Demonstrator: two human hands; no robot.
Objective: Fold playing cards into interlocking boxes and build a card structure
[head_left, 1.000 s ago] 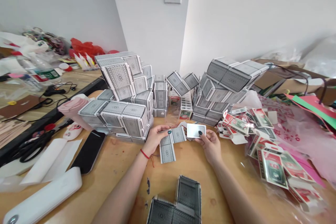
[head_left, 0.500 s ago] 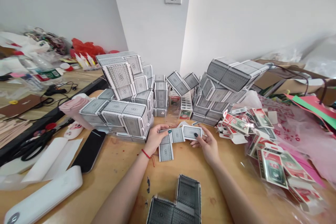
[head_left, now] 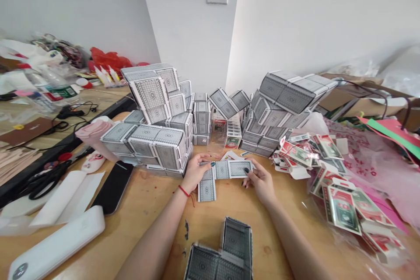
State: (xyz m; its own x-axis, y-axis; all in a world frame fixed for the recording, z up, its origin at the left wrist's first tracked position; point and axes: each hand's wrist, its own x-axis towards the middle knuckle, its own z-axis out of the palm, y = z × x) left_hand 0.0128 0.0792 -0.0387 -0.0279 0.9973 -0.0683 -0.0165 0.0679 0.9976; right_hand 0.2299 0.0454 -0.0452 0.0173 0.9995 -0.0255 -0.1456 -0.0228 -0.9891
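The flat grey carton point(head_left: 207, 186) is partly covered by the left hand point(head_left: 194, 173) and right hand point(head_left: 260, 181). The grey box assembly point(head_left: 219, 262) is cut off by the bottom edge. Print on the red-and-green cartons point(head_left: 344, 210) is blurred.

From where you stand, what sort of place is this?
Probably a home craft corner: a wooden table crowded with blocks built from grey playing cards, a heap of red card boxes, scissors, and the left hand and right hand holding a strip of joined cards.
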